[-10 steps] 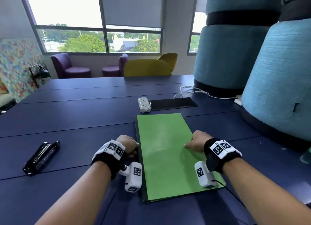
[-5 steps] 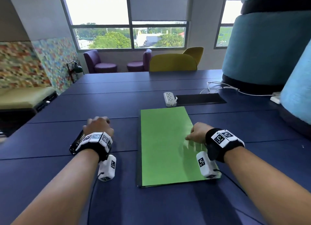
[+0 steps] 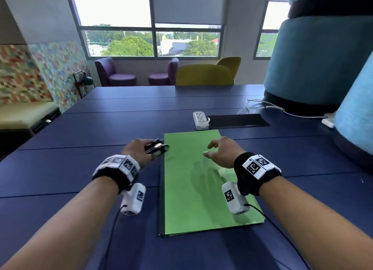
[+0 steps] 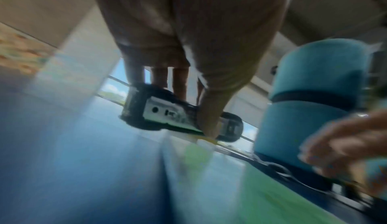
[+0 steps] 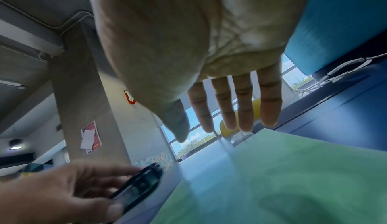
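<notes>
A green paper stack [image 3: 201, 181] lies on a dark folder on the blue table [image 3: 80, 148]. My left hand [image 3: 139, 150] grips a black stapler [image 3: 157, 147] with a metal underside [image 4: 167, 113], held in the air at the stack's far left corner. In the right wrist view the stapler [image 5: 138, 186] shows at the lower left. My right hand [image 3: 222, 151] hovers above the green sheet's far right part, fingers [image 5: 240, 105] straight and spread, holding nothing.
A white power strip [image 3: 199, 120] and a black mat [image 3: 238, 121] lie beyond the stack. White cables [image 3: 266, 107] run to large teal padded shapes [image 3: 314, 64] at the right. Yellow chairs [image 3: 203, 75] stand at the table's far edge.
My left hand reached to the stapler at the left, picked it up and carried it to the stack's far left corner. My right hand lifted off the sheet and opened.
</notes>
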A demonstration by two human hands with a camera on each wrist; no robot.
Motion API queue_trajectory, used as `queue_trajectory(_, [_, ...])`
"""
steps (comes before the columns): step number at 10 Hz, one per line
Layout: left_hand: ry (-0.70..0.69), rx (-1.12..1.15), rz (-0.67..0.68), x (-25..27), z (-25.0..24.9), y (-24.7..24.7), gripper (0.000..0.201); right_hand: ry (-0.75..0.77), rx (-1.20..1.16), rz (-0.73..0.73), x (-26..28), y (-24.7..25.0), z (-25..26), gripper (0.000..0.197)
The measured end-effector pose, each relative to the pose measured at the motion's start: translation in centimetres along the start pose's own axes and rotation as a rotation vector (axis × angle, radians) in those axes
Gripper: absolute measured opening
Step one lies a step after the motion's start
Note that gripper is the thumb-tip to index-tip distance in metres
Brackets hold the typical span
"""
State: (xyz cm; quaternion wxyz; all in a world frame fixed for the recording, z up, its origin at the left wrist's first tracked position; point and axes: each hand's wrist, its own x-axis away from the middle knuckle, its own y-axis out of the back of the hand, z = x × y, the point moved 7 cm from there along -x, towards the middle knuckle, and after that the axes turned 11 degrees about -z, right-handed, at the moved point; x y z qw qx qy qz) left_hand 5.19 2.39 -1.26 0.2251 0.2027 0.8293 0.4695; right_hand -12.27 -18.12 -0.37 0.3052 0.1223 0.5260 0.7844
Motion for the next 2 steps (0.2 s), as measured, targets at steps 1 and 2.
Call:
queue_trajectory(1, [-0.184,0.038,0.156,-0.5,-6.6,-4.2,0.055,0.045,-0.027,-0.035,-1.8,0.3,0.5,0.039])
queue_trajectory(2, [-0.217,-0.016,0.315,-1.1,-9.8,-8.0,0.053,0.040,-0.119,-0.081,-4.1,0.2,-0.5,0.031])
